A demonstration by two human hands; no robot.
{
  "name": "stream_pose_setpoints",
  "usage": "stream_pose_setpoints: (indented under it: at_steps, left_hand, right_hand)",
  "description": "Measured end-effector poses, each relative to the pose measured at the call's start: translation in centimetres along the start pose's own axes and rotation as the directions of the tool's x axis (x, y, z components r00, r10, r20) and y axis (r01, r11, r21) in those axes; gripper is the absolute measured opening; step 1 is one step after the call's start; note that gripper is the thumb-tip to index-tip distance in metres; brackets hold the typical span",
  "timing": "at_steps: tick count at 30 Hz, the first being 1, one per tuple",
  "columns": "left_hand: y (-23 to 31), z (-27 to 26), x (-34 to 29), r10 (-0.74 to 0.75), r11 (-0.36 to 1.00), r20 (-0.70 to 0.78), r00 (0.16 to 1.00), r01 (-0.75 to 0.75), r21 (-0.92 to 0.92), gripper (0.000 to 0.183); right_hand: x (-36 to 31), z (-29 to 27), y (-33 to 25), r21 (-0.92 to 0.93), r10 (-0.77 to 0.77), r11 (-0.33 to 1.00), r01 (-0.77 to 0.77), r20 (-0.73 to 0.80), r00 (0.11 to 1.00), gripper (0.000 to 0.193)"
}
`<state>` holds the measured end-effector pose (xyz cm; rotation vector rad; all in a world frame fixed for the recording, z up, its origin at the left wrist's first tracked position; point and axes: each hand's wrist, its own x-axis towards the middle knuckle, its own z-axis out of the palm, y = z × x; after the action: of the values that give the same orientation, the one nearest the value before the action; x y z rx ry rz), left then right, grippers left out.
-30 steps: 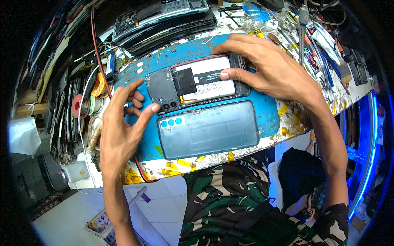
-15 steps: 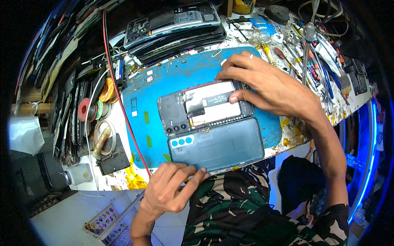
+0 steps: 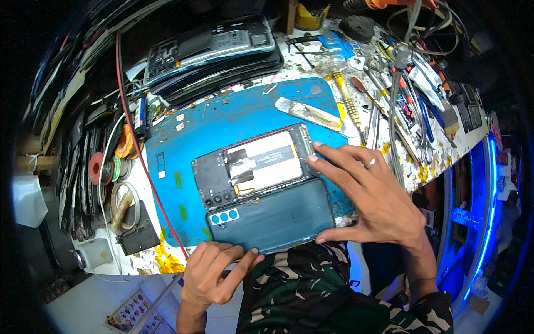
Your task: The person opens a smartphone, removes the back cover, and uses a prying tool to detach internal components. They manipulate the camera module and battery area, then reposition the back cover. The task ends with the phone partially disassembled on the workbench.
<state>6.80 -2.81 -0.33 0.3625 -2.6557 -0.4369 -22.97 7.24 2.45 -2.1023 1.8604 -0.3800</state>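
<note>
An opened phone lies on a blue mat, its silvery battery and black inner cover bare. Against its near long side rests a dark blue-grey phone back cover, with three camera holes at its left end. My left hand is curled at the cover's near left edge, thumb and forefinger closed on it. Spread wide, my right hand spans the right end of both pieces: fingertips at the phone's far right edge, thumb by the cover's near right corner. Beyond the phone lies a clear, flat tube-like thing with a yellow end.
A stack of opened phones stands behind the mat. Tools, a brush and cables crowd the right side. Solder spools and upright phone panels fill the left. A red cable crosses the mat's left part.
My right hand has come off the far side of the phone toward me and opened out, uncovering the tube-like thing. My left hand keeps its place on the cover. The whole view has shifted.
</note>
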Motion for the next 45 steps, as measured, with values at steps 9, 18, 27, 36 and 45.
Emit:
stream_pose_setpoints:
  at_steps: [9, 18, 27, 36, 45]
  left_hand:
    - [-0.7, -0.6, -0.6, -0.100, 0.992, -0.032, 0.994, 0.103, 0.073, 0.025]
    - [-0.4, -1.1, -1.1, -0.110, 0.994, 0.013, 0.994, 0.110, 0.028, 0.026]
    - [-1.3, -1.7, -1.1, -0.154, 0.988, -0.030, 0.988, 0.155, 0.014, 0.045]
    - [-0.7, -0.5, -0.2, -0.554, 0.831, -0.022, 0.833, 0.551, -0.077, 0.132]
    - [-1.3, -1.9, -0.8, -0.499, 0.866, -0.038, 0.866, 0.499, -0.016, 0.080]
  right_hand:
    - [-0.2, 1.9, -2.5, -0.011, 0.063, 0.998, -0.064, -0.054, 0.997, 0.100]
    - [-0.3, 1.9, -2.9, -0.049, 0.054, 0.997, -0.056, -0.050, 0.997, 0.087]
    - [-0.8, 2.0, -3.7, -0.085, 0.048, 0.995, -0.051, -0.035, 0.998, 0.080]
    - [-0.5, 2.9, -4.3, 0.051, 0.136, 0.990, -0.131, -0.110, 0.985, 0.109]
    - [-1.2, 2.0, -2.3, 0.087, 0.143, 0.988, -0.127, -0.214, 0.966, 0.057]
